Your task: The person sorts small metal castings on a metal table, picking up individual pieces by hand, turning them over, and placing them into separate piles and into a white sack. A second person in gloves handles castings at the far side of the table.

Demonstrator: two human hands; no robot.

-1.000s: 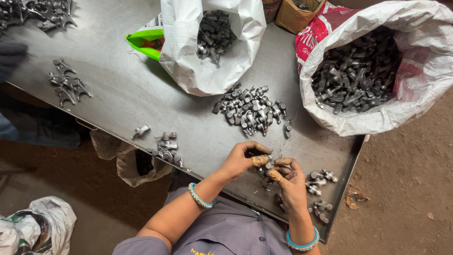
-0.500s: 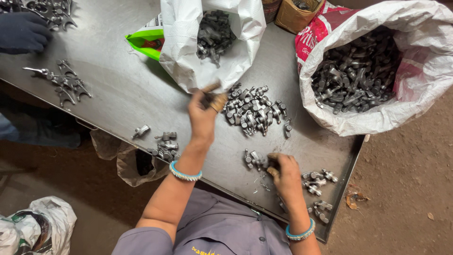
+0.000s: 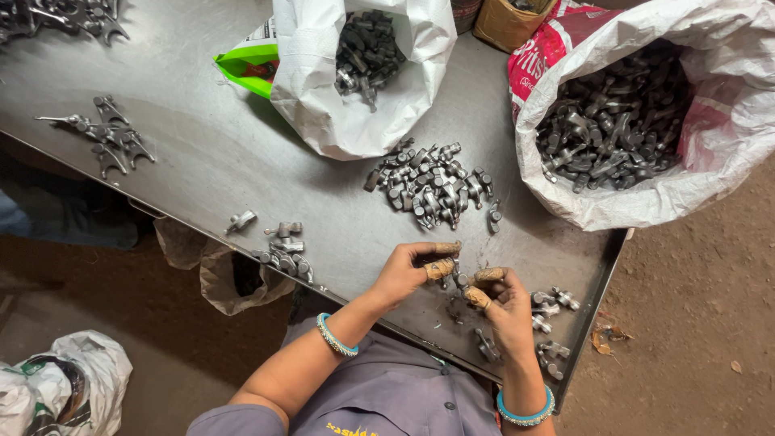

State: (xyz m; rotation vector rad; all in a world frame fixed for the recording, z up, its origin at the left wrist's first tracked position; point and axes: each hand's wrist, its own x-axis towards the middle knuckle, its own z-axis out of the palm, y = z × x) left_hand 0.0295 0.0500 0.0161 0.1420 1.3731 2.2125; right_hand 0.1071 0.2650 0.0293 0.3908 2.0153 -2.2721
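Between the two hands, at the near edge of the bench [image 3: 210,186], sits a small dark metal part [image 3: 457,278], a stubby cast piece like the many others lying about. The left hand [image 3: 408,270] curls over it from one side and the right hand [image 3: 504,303] meets it from the other. The fingers [image 3: 440,268] are bent in close around the part, their tips wrapped in brownish tape or worn pads. Exactly how the part is pinched is hidden by the knuckles.

To handle such a piece well, it seems wise to keep it low over the bench and turn it with the taped tips rather than bare skin, since the castings look hard-edged and oily.

Just right of the part, a few loose pieces [image 3: 549,303] lie scattered. Beyond it, further up the bench, a heap of like pieces [image 3: 428,187] spreads out, grey and dull with rounded ends. Past that heap stands a white woven sack [image 3: 323,105] with darker parts inside. Up and to the right of the part, a larger white sack [image 3: 710,73] with a red lining sags open, full of the same metal. To the left of the part lies a small cluster [image 3: 282,246]. The bench is a smooth, scuffed sheet of grey steel.
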